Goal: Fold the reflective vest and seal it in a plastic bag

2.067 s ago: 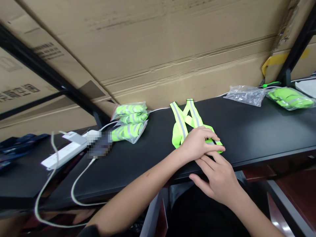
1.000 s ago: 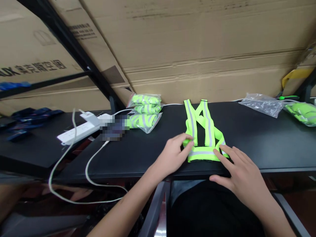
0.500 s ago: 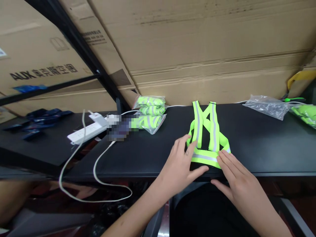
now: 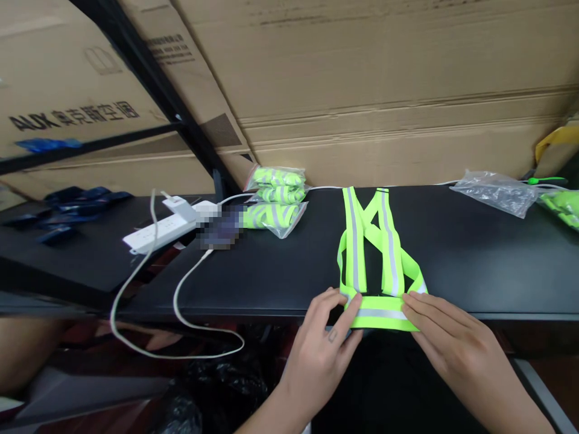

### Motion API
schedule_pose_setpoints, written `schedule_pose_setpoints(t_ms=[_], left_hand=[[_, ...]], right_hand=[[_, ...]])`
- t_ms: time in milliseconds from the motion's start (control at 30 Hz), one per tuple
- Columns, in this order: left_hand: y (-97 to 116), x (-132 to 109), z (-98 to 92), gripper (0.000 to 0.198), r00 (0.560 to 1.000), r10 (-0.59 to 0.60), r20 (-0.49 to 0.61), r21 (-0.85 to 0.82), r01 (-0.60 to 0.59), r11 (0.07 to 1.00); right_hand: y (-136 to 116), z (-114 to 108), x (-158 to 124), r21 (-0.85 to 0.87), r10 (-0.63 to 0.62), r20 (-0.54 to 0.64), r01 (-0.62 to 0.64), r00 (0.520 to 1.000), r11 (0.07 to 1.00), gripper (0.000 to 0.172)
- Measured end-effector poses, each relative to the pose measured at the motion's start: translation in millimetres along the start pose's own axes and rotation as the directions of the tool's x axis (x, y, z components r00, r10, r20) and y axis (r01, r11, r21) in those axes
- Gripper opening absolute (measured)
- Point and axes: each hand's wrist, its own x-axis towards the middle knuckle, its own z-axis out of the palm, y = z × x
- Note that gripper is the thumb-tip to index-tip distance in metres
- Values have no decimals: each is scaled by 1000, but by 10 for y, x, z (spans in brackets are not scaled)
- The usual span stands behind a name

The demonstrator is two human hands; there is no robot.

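A neon-green strap vest with grey reflective bands (image 4: 377,253) lies spread on the black table (image 4: 474,253), its waist band hanging slightly over the front edge. My left hand (image 4: 323,343) pinches the left end of that waist band between thumb and fingers. My right hand (image 4: 452,343) holds the band's right end, fingers lying along it and closed on the strap. Both hands are at the table's front edge.
Three bagged green vests (image 4: 274,202) are stacked at the back left, by a white power strip (image 4: 156,232) with trailing cables (image 4: 181,313). A crumpled clear bag (image 4: 493,190) and another bagged vest (image 4: 563,205) lie at the back right. Cardboard boxes (image 4: 362,90) stand behind.
The bunched vest has been spread flat and pulled toward the front edge. Both hands slid back to the ends of the waist band and gripped them.
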Motion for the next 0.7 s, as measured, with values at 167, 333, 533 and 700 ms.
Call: schedule_pose_setpoints(t_ms=[167, 333, 533, 700], left_hand=[[-15, -7, -21, 40, 999, 46, 25, 37, -47, 998], [-37, -11, -26, 36, 998, 43, 42, 56, -45, 997], [-16, -3, 13, 44, 994, 110, 28, 8, -110, 994], [0, 48, 13, 40, 994, 82, 69, -31, -80, 996]], right_hand=[[44, -22, 24, 37, -55, 15, 55, 998, 998, 30], [46, -27, 63, 76, -5, -44, 8, 999, 997, 27], [150, 68, -57, 157, -33, -80, 45, 996, 987, 42], [213, 140, -192, 227, -29, -141, 61, 990, 972, 44]])
